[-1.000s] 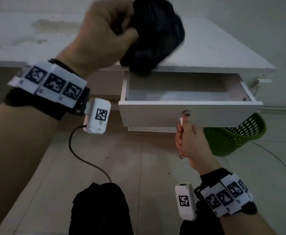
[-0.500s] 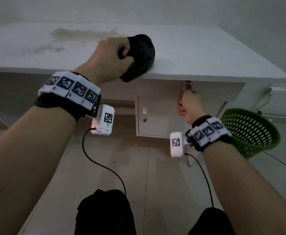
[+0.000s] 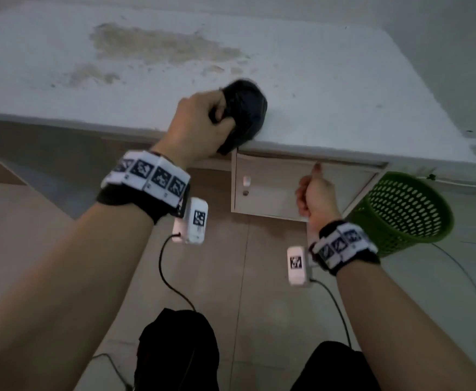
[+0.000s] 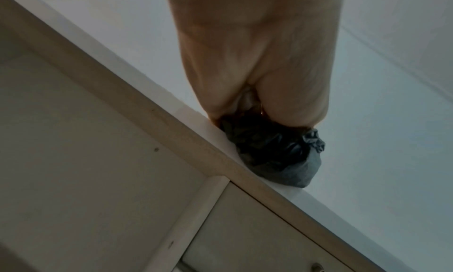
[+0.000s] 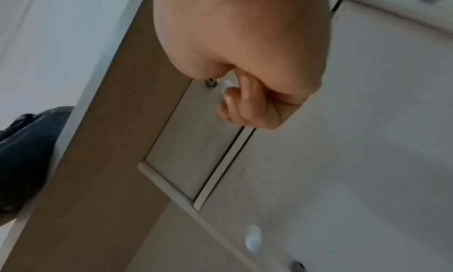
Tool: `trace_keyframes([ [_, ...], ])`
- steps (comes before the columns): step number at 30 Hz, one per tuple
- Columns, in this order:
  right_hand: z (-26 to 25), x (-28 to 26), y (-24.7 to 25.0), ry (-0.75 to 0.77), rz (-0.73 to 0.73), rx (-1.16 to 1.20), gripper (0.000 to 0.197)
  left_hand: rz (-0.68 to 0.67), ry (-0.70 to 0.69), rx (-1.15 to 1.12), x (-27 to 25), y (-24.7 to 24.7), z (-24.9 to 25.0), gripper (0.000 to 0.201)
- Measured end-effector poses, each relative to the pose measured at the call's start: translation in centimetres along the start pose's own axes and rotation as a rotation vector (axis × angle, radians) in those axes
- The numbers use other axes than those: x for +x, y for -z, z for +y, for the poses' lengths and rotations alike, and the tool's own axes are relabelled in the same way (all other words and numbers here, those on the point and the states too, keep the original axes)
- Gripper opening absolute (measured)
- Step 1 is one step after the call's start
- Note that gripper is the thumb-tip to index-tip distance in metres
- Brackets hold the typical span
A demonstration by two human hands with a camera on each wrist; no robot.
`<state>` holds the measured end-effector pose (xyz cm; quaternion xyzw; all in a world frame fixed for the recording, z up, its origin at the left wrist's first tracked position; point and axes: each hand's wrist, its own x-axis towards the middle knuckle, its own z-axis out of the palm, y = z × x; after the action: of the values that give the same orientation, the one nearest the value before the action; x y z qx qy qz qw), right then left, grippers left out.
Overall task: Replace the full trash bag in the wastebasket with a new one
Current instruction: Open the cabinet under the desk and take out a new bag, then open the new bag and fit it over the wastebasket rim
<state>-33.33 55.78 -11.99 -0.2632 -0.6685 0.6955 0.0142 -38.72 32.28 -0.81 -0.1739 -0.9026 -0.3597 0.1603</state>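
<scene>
Head view: one black bag bundle [image 3: 245,114] sits at the desk [image 3: 329,88] front edge, clenched in the left grip [image 3: 200,125]. Right grip [image 3: 314,193] pinches the drawer knob [image 5: 226,85]. One green wastebasket [image 3: 406,210] stands beside the desk's right end.

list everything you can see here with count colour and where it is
crumpled black plastic trash bag: one, black, on the front edge of the desk top
white stained desk: one, white, ahead
closed white drawer with small knob: one, white, under the desk top
lower white cabinet door: one, white, below the drawer
green perforated plastic wastebasket: one, green, on the floor right of the desk
left hand: one, grips the bag
right hand: one, pinches the drawer knob
</scene>
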Motion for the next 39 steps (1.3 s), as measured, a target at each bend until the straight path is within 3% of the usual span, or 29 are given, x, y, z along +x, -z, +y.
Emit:
trace_keyframes([
  [5, -1.4, -8.9, 5.2, -0.047, -0.046, -0.413, 0.043, -0.059, 0.205, -0.124, -3.5, 3.2, 3.5, 0.04],
  [7, -2.2, -13.3, 8.0, -0.068, -0.056, -0.555, 0.043, -0.152, 0.292, -0.104, -7.0, 4.8, 5.5, 0.044],
  [12, -1.3, -25.5, 16.3, -0.352, -0.15, -0.782, 0.044, -0.742, 0.565, -0.054, -17.0, 6.3, 9.8, 0.033],
  [15, 0.9, -31.4, 21.4, -0.534, -0.139, -0.815, 0.043, -0.921, 0.521, -0.111, -18.9, 4.3, 13.6, 0.023],
  [20, 2.9, -36.0, 29.9, -0.769, -0.216, -0.792, 0.039, -0.954, 0.483, -0.268, -16.2, -2.4, 22.9, 0.038],
  [25, 1.4, -32.8, 38.0, -0.785, -0.241, -0.842, 0.035, -0.951, 0.59, -0.184, -15.3, -9.5, 27.3, 0.037],
  [29, -2.0, -26.4, 42.6, -0.573, -0.271, -0.917, 0.035, -0.959, 0.716, -0.034, -16.8, -12.5, 28.4, 0.032],
  [33, -7.4, -19.0, 44.7, -0.317, -0.258, -0.814, 0.036, -0.95, 0.875, 0.029, -17.6, -14.4, 29.1, 0.016],
  [36, -10.5, -13.0, 46.7, -0.265, -0.254, -0.713, 0.035, -0.944, 0.926, 0.035, -16.0, -18.4, 29.9, 0.019],
  [39, -10.3, -7.0, 48.9, -0.281, -0.285, -0.7, 0.037, -0.939, 0.932, 0.001, -12.3, -24.1, 31.6, 0.019],
])
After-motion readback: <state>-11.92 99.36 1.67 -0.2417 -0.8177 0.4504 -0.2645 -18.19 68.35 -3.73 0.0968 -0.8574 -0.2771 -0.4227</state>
